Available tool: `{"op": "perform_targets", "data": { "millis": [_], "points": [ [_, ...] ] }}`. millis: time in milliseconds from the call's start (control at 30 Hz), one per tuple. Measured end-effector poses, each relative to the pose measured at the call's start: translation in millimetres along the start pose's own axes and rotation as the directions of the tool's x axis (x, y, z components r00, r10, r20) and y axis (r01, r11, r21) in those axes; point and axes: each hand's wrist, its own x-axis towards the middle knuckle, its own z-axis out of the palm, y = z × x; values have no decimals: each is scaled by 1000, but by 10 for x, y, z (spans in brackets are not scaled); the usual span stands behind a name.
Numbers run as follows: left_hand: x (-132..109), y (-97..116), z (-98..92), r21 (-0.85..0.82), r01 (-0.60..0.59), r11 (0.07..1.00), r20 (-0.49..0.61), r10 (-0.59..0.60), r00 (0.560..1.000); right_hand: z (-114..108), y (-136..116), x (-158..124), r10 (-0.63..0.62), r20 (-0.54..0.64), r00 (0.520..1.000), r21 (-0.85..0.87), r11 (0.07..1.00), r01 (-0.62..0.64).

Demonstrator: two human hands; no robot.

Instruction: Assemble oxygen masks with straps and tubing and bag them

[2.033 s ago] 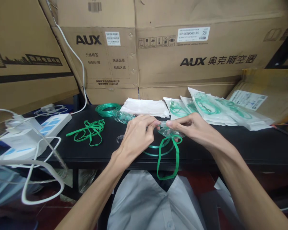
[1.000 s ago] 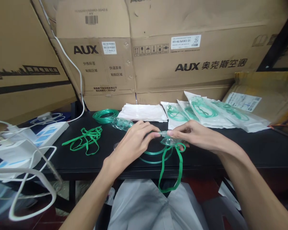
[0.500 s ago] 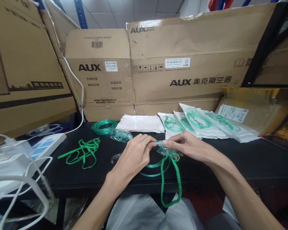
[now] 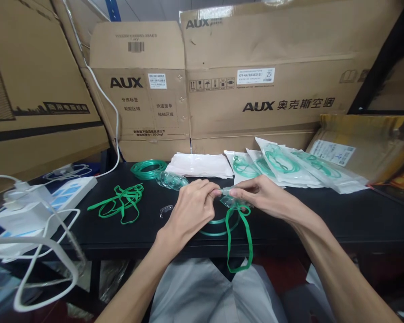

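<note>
In the middle, my left hand (image 4: 194, 204) and my right hand (image 4: 267, 197) meet over the black table. My right fingers pinch a clear oxygen mask (image 4: 233, 203) by its small connector (image 4: 226, 191). My left fingertips are closed at the connector's other side, on what looks like the end of the green tubing (image 4: 212, 233); the exact grip is hidden. From the mask a green elastic strap (image 4: 250, 244) hangs down past the table edge. Coiled tubing lies below my left hand, partly covered by it. A small clear bent piece (image 4: 166, 209) rests left of that hand.
Green straps (image 4: 123, 202) lie in a tangle at left. Behind are a tubing coil (image 4: 148, 169), another clear mask (image 4: 173, 180), white packets (image 4: 200, 165) and several bagged mask sets (image 4: 281, 161). A power strip (image 4: 72, 190) with white cables stands far left; cardboard boxes (image 4: 269, 49) wall the back.
The camera has tilted downward, so the scene sits higher in view. Both hands stay together at the connector, with the fingers slightly shifted.
</note>
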Motion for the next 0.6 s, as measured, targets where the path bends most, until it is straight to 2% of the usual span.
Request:
{"op": "perform_targets", "data": {
  "millis": [200,400,500,600],
  "points": [
    [37,11,-12,-29,75,997,30,-74,997,22,-72,12,1,-70,998,-72,997,-7],
    [56,33,-42,-35,172,984,110,-168,980,57,-59,44,-53,-174,983,-137,990,29],
    [66,23,-100,-37,199,979,187,-189,964,58,-26,71,-69,-154,986,-144,989,47],
    [70,-3,-214,-70,235,969,307,-203,930,66,12,96,-75,-130,989,-136,989,57]
  ]
}}
